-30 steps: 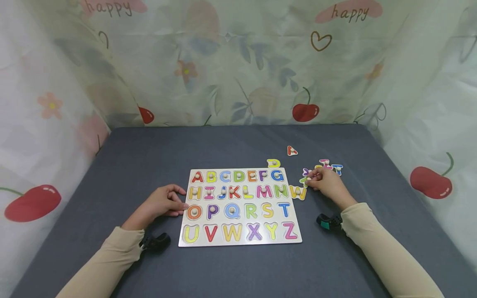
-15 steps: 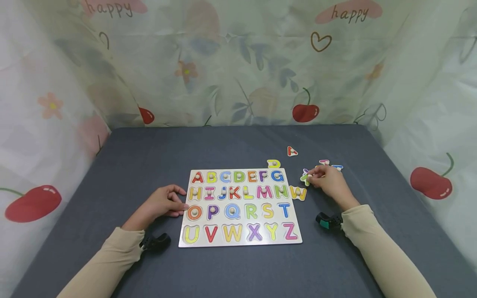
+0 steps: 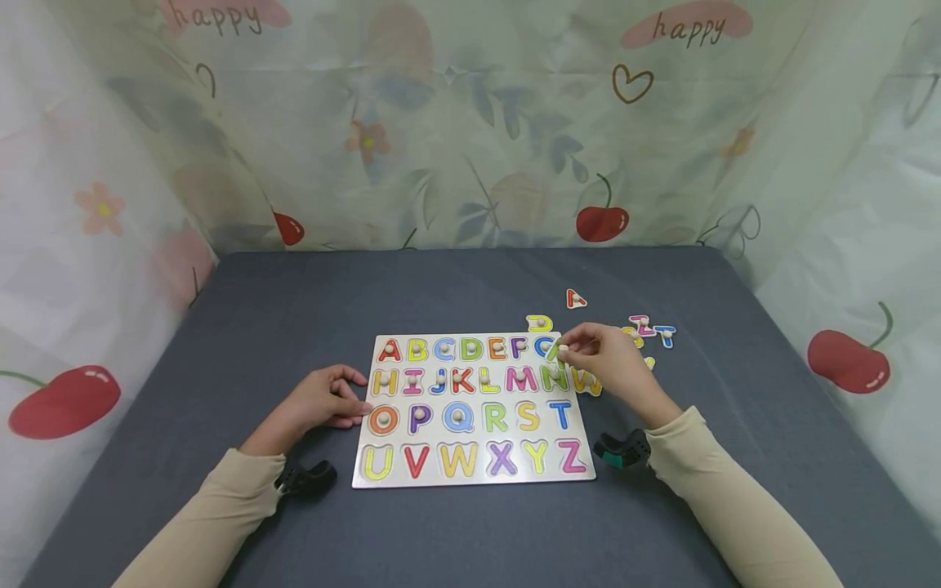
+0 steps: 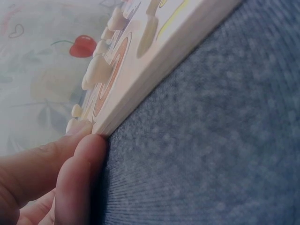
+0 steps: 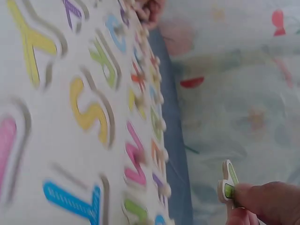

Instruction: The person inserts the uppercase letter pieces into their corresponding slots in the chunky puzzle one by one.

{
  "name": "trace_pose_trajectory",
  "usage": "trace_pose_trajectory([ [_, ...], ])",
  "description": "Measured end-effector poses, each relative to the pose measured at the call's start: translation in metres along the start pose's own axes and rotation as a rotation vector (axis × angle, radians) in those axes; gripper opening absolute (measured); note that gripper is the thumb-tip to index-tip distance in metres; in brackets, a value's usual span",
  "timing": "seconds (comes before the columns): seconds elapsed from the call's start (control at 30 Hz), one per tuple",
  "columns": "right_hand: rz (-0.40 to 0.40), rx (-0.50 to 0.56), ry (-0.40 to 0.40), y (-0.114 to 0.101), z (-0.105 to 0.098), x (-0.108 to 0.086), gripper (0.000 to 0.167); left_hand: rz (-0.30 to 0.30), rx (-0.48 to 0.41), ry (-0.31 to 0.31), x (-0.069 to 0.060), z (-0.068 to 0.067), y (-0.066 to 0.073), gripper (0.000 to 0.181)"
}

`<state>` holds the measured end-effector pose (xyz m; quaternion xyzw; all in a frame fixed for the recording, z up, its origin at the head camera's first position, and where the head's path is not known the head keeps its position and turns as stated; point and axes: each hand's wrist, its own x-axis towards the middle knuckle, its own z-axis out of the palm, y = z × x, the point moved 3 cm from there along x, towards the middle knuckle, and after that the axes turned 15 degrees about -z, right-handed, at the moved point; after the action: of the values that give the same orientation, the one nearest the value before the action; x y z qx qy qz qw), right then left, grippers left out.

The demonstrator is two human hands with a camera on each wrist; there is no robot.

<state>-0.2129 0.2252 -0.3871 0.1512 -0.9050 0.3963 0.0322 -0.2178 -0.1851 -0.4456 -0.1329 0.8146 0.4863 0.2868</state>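
Note:
A white wooden alphabet puzzle board (image 3: 470,475) lies on the table, with knobbed letters seated in its upper slots. Slots from R to Z show only printed letters. My left hand (image 3: 327,398) pinches the board's left edge beside the O (image 3: 383,420); in the left wrist view the thumb lies on top and a finger against the side. Over the upper right corner, my right hand (image 3: 613,365) pinches a green letter piece (image 5: 228,188) above the board, near the G. Fingers cover part of that piece, so its letter is unclear.
A yellow W piece (image 3: 586,382) touches the board's right edge. Loose pieces lie beyond: a yellow one (image 3: 539,323), a red one (image 3: 577,299), a pink Z (image 3: 642,326), a blue T (image 3: 665,336). The right hand hides others. Printed curtains surround the grey table (image 3: 470,539).
My right hand has taken the green letter piece from the loose pieces and moved left with it over the board's corner. The left hand stays at the board's edge.

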Motion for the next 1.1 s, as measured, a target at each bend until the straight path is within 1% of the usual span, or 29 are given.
trace_pose_trajectory([
  [0.07,-0.025,0.019,-0.023,-0.007,0.009,0.000,0.018,0.001,0.002,0.001,0.000,0.000,0.000,0.054],
  [0.27,-0.102,0.029,-0.107,-0.022,0.037,-0.002,0.011,-0.003,0.003,0.004,0.000,0.000,-0.001,0.054],
  [0.43,-0.122,0.058,-0.176,-0.030,0.059,-0.005,0.009,-0.004,0.009,0.006,0.000,0.001,-0.001,0.054],
  [0.6,-0.152,0.087,-0.236,-0.033,0.076,-0.007,0.008,-0.003,0.011,0.005,0.000,0.001,-0.001,0.054],
  [0.77,-0.192,0.073,-0.284,-0.035,0.086,-0.008,0.007,-0.006,0.008,0.001,0.001,0.000,-0.002,0.054],
  [0.87,-0.188,0.066,-0.304,-0.037,0.090,-0.009,0.005,-0.008,0.009,0.002,0.001,0.000,-0.002,0.054],
  [1.1,-0.194,0.062,-0.309,-0.038,0.092,-0.009,0.005,-0.005,0.012,0.005,0.000,0.001,-0.001,0.054],
])
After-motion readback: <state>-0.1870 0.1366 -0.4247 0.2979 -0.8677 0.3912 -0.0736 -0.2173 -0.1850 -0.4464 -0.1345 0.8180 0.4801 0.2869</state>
